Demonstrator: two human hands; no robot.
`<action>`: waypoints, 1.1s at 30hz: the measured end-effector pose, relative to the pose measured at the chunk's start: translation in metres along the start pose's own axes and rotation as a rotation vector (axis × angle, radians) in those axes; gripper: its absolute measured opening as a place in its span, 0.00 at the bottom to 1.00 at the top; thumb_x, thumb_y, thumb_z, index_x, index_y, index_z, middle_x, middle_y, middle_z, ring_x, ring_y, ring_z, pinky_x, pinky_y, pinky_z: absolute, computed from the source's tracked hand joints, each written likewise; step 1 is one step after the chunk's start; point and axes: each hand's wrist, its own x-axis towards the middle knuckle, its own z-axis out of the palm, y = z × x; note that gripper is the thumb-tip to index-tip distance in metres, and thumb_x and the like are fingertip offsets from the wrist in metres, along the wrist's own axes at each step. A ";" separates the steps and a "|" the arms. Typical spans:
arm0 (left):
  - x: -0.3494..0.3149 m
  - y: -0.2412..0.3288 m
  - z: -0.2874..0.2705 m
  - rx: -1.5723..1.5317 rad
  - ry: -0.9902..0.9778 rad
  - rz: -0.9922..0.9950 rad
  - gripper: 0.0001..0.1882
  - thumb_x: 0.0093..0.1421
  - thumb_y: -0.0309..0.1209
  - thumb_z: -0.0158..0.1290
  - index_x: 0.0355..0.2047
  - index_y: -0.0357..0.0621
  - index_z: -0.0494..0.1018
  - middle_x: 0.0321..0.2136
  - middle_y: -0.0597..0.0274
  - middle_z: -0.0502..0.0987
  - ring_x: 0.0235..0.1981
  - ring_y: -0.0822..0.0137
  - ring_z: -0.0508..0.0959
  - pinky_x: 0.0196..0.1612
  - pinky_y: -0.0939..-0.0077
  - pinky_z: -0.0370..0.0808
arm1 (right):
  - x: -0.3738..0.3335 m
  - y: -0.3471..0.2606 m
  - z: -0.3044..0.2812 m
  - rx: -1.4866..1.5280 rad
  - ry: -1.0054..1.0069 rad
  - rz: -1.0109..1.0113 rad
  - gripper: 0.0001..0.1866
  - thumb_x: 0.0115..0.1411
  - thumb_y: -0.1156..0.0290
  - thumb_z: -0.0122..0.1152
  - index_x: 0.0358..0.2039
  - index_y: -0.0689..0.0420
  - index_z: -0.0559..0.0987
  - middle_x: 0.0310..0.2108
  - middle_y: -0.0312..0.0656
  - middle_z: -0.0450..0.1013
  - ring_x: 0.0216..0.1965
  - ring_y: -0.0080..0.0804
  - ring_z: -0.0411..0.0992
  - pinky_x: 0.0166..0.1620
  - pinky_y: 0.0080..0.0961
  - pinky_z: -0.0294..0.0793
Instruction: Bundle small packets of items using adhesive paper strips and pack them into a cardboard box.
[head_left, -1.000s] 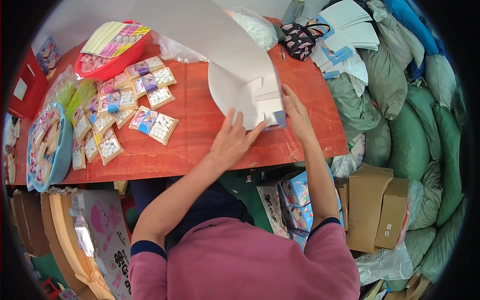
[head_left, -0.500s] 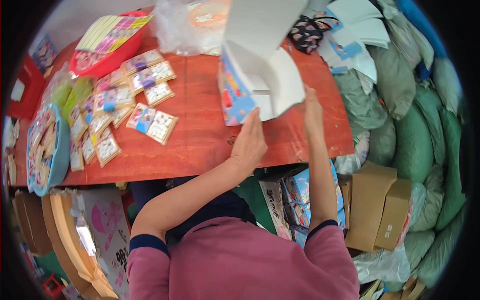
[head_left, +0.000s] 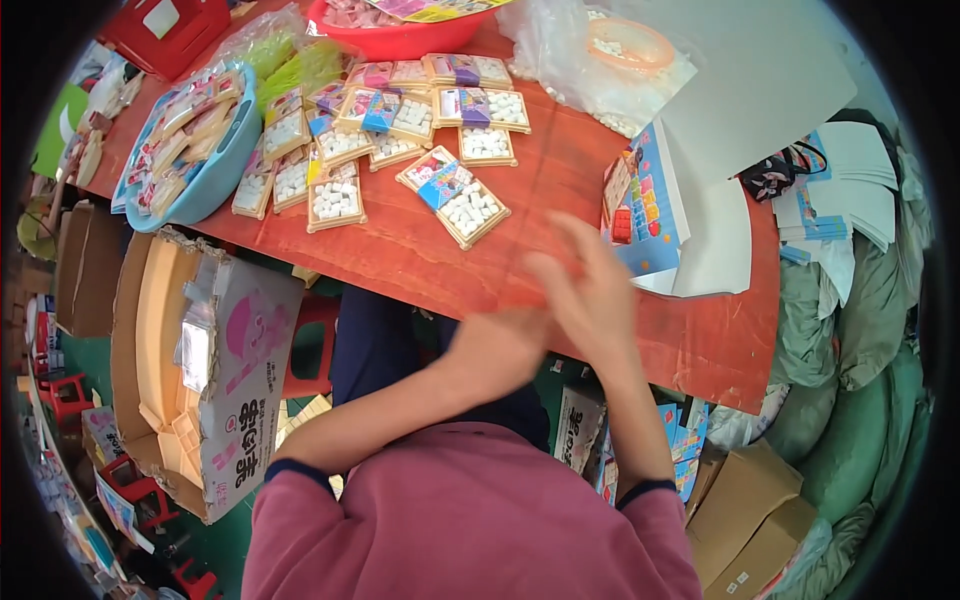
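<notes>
Over the front part of the red table, my right hand point(head_left: 595, 300) is raised with thumb and fingers apart and nothing seen in it. My left hand point(head_left: 500, 345) is low at the table's front edge, close to the right wrist; its fingers are smeared and partly hidden. Neither hand touches the blue-and-white printed carton point(head_left: 650, 215), which stands open with its white flaps up, just beyond my right hand. To the left of the hands lies a small tan tray point(head_left: 455, 198) of white pellets with a printed band. Several similar trays point(head_left: 400, 110) are heaped behind it.
A blue basket point(head_left: 215, 190) of filled packs stands at the table's left, a red basin point(head_left: 400, 40) at the back. A clear bag point(head_left: 570, 50) lies behind the carton. Below the left edge is a large cardboard box point(head_left: 245, 370); green sacks point(head_left: 865, 320) line the right.
Both hands have let go of the carton and come back toward my body, crossing close together. The view has swung left, so the table's contents appear farther right.
</notes>
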 end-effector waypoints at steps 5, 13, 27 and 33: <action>-0.022 -0.067 -0.039 -1.008 0.243 -0.741 0.16 0.62 0.32 0.49 0.47 0.35 0.68 0.34 0.57 0.74 0.31 0.68 0.78 0.31 0.78 0.77 | 0.051 0.025 0.087 -0.530 -0.130 -0.079 0.44 0.44 0.52 0.66 0.57 0.63 0.59 0.49 0.58 0.66 0.50 0.53 0.65 0.49 0.43 0.65; -0.005 -0.093 -0.045 -1.768 0.439 -0.709 0.24 0.64 0.37 0.48 0.55 0.39 0.55 0.48 0.57 0.69 0.50 0.65 0.71 0.50 0.69 0.71 | 0.036 -0.015 0.072 -0.255 -0.267 0.032 0.39 0.47 0.53 0.65 0.55 0.62 0.64 0.49 0.53 0.68 0.51 0.48 0.67 0.53 0.39 0.65; 0.021 -0.116 -0.039 -1.961 0.690 -0.595 0.17 0.66 0.36 0.41 0.52 0.47 0.54 0.51 0.59 0.64 0.53 0.67 0.67 0.54 0.63 0.68 | 0.196 0.060 0.073 -0.709 -0.129 -0.206 0.41 0.39 0.48 0.66 0.52 0.57 0.68 0.41 0.49 0.71 0.44 0.48 0.70 0.47 0.41 0.68; 0.022 -0.125 -0.031 -1.980 0.751 -0.519 0.25 0.64 0.44 0.46 0.54 0.48 0.51 0.51 0.61 0.64 0.53 0.67 0.67 0.52 0.65 0.69 | 0.125 -0.015 0.086 -0.425 -0.417 -0.117 0.45 0.46 0.39 0.61 0.55 0.62 0.65 0.51 0.54 0.67 0.52 0.50 0.67 0.53 0.40 0.66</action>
